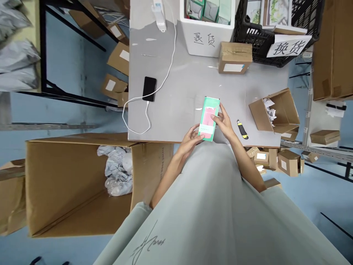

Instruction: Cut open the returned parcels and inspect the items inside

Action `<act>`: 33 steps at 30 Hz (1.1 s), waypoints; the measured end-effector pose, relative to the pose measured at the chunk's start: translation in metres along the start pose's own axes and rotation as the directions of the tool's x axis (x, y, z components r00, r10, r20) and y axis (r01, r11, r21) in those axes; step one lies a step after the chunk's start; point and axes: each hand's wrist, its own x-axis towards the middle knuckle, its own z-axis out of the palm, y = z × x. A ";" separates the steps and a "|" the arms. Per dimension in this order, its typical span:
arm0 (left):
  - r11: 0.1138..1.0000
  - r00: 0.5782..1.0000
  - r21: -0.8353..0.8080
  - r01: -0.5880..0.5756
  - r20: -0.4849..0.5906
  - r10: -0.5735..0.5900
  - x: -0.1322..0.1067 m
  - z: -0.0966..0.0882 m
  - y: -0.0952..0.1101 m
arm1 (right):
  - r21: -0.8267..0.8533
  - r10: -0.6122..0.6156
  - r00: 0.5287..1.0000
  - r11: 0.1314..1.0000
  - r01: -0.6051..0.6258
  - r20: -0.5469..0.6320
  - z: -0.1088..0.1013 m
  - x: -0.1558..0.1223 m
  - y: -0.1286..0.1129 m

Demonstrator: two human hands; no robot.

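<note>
A slim green box with a pink panel [209, 118] is held between my two hands over the front edge of the table. My left hand [190, 141] grips its lower left corner, thumb on the front face. On the right side, my right hand [224, 123] holds the edge with its thumb on the pink panel. The fingers behind the box are partly hidden. A yellow and black box cutter [242, 129] lies on the table just right of my right hand. Farther right, an open cardboard box [259, 115] lies tilted with crumpled paper inside.
A white bin [204, 42] holding boxes, a closed carton [235, 59] and a black crate [261, 53] stand at the back of the table [182, 99]. A phone [149, 88] with a white cable lies left. A big carton [68, 184] with plastic bags stands on the floor.
</note>
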 end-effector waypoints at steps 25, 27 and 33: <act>0.900 0.900 0.276 -0.336 -0.189 0.394 0.042 0.010 0.063 | -0.546 -0.136 0.975 0.838 0.019 -0.174 0.042 -0.043 0.000; 0.904 0.916 0.243 -0.352 -0.108 0.386 0.038 0.009 0.067 | -0.359 -0.087 0.975 0.933 0.008 -0.204 0.036 -0.042 -0.001; 0.952 0.981 0.256 -0.167 0.142 0.134 0.032 -0.011 0.056 | 0.203 0.120 0.989 0.974 -0.101 -0.087 0.007 -0.043 -0.008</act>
